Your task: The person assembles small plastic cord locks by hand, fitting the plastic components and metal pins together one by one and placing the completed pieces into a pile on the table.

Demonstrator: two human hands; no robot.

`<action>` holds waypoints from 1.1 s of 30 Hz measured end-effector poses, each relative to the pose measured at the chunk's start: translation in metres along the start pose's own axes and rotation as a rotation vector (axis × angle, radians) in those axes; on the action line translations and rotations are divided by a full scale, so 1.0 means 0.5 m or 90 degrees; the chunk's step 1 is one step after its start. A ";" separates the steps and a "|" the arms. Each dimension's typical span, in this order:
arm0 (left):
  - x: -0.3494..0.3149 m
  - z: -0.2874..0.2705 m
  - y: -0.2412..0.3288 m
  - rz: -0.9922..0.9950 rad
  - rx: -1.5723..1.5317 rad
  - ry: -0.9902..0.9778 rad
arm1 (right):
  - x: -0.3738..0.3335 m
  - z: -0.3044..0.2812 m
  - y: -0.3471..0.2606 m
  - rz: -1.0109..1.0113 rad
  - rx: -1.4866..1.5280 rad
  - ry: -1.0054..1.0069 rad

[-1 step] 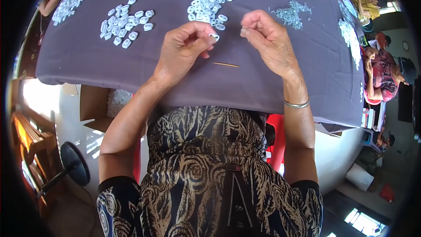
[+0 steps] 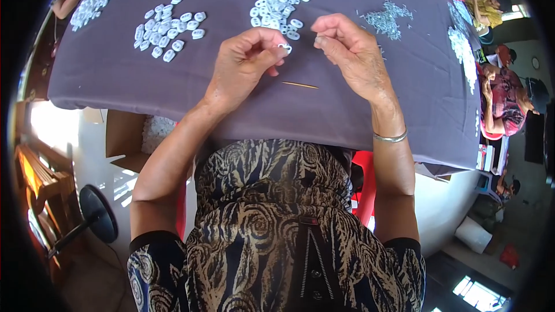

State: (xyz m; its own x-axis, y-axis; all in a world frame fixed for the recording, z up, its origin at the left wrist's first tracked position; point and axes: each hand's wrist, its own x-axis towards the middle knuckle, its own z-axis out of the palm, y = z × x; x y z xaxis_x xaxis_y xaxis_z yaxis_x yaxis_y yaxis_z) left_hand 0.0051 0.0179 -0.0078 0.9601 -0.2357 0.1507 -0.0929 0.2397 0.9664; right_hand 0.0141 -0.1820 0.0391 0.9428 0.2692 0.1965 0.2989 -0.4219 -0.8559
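Between thumb and forefinger, my left hand [image 2: 241, 63] pinches a small white plastic piece with holes [image 2: 285, 49]. My right hand [image 2: 354, 55] is raised just to the right of it, thumb and forefinger pressed together; whatever they may hold is too small to make out. A gap separates the two hands. Below them on the cloth lies a thin wooden toothpick-like stick [image 2: 300, 85]. Beyond my hands spreads a long heap of similar white oval pieces [image 2: 276, 6], and a smaller group of white pieces [image 2: 167, 29] lies to the left.
A dark cloth [image 2: 416, 110] covers the table. Small metallic-looking bits [image 2: 388, 20] are piled at the right. More white pieces lie at the far left [image 2: 95, 6] and right edge [image 2: 462, 52]. Other people sit around. Below the table edge stands an open cardboard box [image 2: 124, 138].
My right hand has shifted slightly left, closer to the left hand. The left hand keeps its pinch on the white piece.
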 end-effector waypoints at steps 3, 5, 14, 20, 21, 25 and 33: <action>-0.002 -0.006 -0.001 -0.010 -0.008 -0.024 | 0.010 0.035 -0.007 -0.008 0.075 -0.027; -0.003 -0.006 -0.001 -0.006 -0.006 -0.025 | 0.014 0.047 -0.006 -0.026 0.070 -0.041; -0.004 -0.006 -0.006 0.004 -0.007 -0.012 | 0.017 0.068 0.003 0.010 0.181 -0.031; -0.004 -0.003 -0.008 0.023 0.003 -0.010 | 0.017 0.071 0.008 0.051 0.231 -0.026; -0.004 -0.003 -0.009 0.024 -0.001 -0.008 | 0.016 0.072 0.008 0.057 0.240 -0.026; -0.006 -0.001 -0.003 0.018 0.008 -0.007 | 0.017 0.076 0.013 0.075 0.283 -0.029; -0.007 0.003 -0.006 0.040 -0.008 -0.011 | 0.013 0.075 0.014 0.062 0.269 -0.039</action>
State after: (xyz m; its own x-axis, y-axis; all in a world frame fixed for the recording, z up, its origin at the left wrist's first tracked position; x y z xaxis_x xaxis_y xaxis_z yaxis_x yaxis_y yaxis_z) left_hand 0.0016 0.0166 -0.0108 0.9478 -0.2354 0.2151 -0.1500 0.2661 0.9522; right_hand 0.0171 -0.1508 0.0165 0.9494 0.3019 0.0868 0.1097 -0.0596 -0.9922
